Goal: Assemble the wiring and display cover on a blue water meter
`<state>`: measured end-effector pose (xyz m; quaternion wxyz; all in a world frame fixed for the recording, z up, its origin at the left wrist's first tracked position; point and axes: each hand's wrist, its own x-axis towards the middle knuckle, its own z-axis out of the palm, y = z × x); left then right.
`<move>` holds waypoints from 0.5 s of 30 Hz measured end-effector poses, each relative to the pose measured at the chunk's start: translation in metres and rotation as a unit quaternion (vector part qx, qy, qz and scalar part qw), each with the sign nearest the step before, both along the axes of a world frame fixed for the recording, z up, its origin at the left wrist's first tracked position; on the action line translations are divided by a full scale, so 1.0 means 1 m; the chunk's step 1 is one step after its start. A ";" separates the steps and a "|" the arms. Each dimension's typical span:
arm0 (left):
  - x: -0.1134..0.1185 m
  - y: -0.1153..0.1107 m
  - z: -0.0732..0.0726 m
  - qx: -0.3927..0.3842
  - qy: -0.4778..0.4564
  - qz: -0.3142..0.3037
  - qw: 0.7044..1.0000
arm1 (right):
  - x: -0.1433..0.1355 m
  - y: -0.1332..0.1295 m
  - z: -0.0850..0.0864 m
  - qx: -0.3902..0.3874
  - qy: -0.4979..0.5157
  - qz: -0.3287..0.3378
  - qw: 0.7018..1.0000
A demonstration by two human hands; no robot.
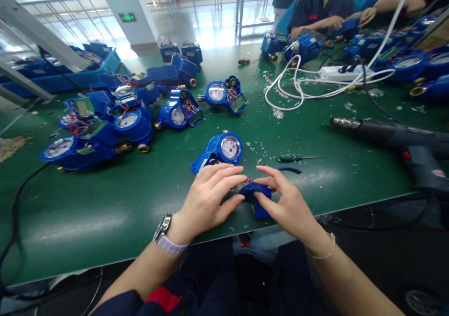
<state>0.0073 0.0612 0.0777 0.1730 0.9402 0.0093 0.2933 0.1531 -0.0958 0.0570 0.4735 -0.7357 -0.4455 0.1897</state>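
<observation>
My right hand [286, 206] grips a small blue plastic housing piece [262, 208] between thumb and fingers, near the table's front edge. Thin red and other coloured wires [249, 181] show at its top. Beside it, my left hand [213, 196] has its fingers stretched out and apart; its thumb tip is close to the housing's left side, and whether it touches I cannot tell. Just beyond my left fingers lies a blue water meter [229, 146] with a round white dial, its lower part hidden by that hand.
A green-handled screwdriver [291, 158] and a heat gun [393, 138] lie to the right. Several blue meters [129, 121] crowd the left. A white cable [298, 91] coils near a power strip [340, 72]. Across the table, a co-worker's hands [335, 23] handle a blue meter.
</observation>
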 end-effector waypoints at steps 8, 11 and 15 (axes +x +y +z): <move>0.035 -0.004 -0.012 0.038 0.023 -0.053 0.998 | 0.004 0.001 -0.006 0.014 -0.029 0.006 0.999; 0.034 -0.004 -0.021 0.041 -0.006 -0.048 0.998 | 0.004 0.000 -0.012 0.024 -0.015 0.004 1.000; 0.033 -0.005 -0.027 0.060 -0.008 -0.038 0.997 | 0.003 0.002 -0.021 0.036 0.023 -0.007 0.999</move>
